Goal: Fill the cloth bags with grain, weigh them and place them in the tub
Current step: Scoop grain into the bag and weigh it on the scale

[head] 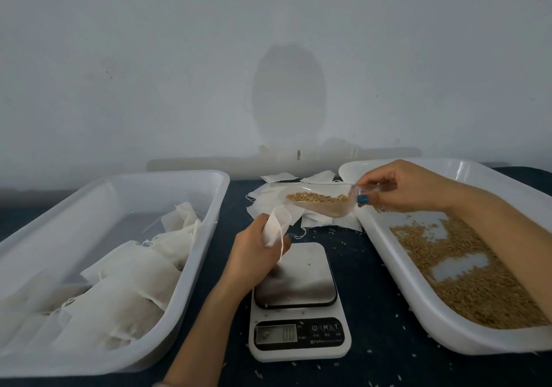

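Nearest you, a white digital scale (pixel 298 303) sits on the dark blue table (pixel 373 312), strewn with stray grains (pixel 330 231). Left, a white plastic tub (pixel 206 237) holds filled white cloth bags (pixel 128 273); right, a second tub (pixel 388 267) holds brown grain (pixel 478 282). Your left grip (pixel 257 252) clasps an empty cloth bag (pixel 276 225) above the scale; your right grip (pixel 409 186) pinches a clear grain-filled scoop (pixel 316 204) beside it. Beyond: flat bags (pixel 313 180), grey wall (pixel 179 72).
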`<action>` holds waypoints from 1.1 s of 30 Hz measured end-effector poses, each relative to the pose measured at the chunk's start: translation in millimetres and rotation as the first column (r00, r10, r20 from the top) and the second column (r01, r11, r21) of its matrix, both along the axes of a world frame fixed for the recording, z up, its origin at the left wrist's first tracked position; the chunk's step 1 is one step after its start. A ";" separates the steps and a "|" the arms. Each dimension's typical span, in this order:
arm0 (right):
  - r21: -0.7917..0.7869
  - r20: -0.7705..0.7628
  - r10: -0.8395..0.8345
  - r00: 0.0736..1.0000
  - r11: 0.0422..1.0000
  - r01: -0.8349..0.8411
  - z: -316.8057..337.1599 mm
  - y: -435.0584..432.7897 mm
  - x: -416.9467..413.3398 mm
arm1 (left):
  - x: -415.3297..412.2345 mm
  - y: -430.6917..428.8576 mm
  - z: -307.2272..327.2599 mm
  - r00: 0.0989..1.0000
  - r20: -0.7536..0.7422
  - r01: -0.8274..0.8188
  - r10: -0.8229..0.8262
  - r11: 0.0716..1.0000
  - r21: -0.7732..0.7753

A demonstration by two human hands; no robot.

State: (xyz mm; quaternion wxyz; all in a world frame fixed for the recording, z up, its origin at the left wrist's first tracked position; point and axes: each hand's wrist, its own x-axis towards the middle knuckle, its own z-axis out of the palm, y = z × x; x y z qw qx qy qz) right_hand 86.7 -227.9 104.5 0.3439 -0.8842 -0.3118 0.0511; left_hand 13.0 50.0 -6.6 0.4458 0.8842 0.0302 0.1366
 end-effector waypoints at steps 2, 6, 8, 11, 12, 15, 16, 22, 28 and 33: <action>-0.045 0.069 0.000 0.998 0.999 0.003 0.5 2.2 -0.3 | 2.2 3.1 -2.7 0.997 0.021 -0.069 0.069 0.997 0.025; -0.163 0.144 -0.010 0.990 0.986 0.034 3.3 5.9 -2.3 | 4.8 9.7 -5.8 0.995 0.033 -0.101 0.099 0.992 0.075; -0.205 0.174 -0.005 0.985 0.978 0.041 4.2 7.7 -3.0 | 4.8 10.3 -6.4 0.996 0.028 -0.088 0.086 0.992 0.089; -0.244 0.233 -0.002 0.973 0.968 0.060 6.2 10.7 -3.5 | 3.0 9.1 -6.2 0.997 0.028 -0.072 0.070 0.992 0.103; -0.261 0.263 0.001 0.965 0.963 0.070 7.2 11.4 -3.8 | 2.2 8.5 -6.0 0.998 0.029 -0.066 0.063 0.990 0.122; -0.310 0.360 0.028 0.932 0.946 0.092 11.4 12.5 -5.5 | -0.3 6.9 -5.4 0.997 0.049 -0.059 0.052 0.984 0.170; -0.320 0.392 0.037 0.919 0.942 0.098 13.1 12.3 -5.9 | -0.9 6.3 -4.9 0.997 0.054 -0.058 0.049 0.982 0.177; -0.396 0.553 0.087 0.829 0.902 0.170 26.4 18.6 -10.7 | -2.3 3.6 -2.5 0.999 0.029 0.013 -0.016 0.995 0.096; -0.440 0.632 0.170 0.756 0.882 0.169 37.8 29.7 -14.7 | -0.2 1.2 -2.8 0.999 0.015 0.041 -0.042 0.997 0.063; -0.472 0.680 0.241 0.692 0.866 0.162 41.7 35.2 -18.7 | 2.0 3.4 -4.9 0.997 0.061 0.047 -0.051 0.997 0.068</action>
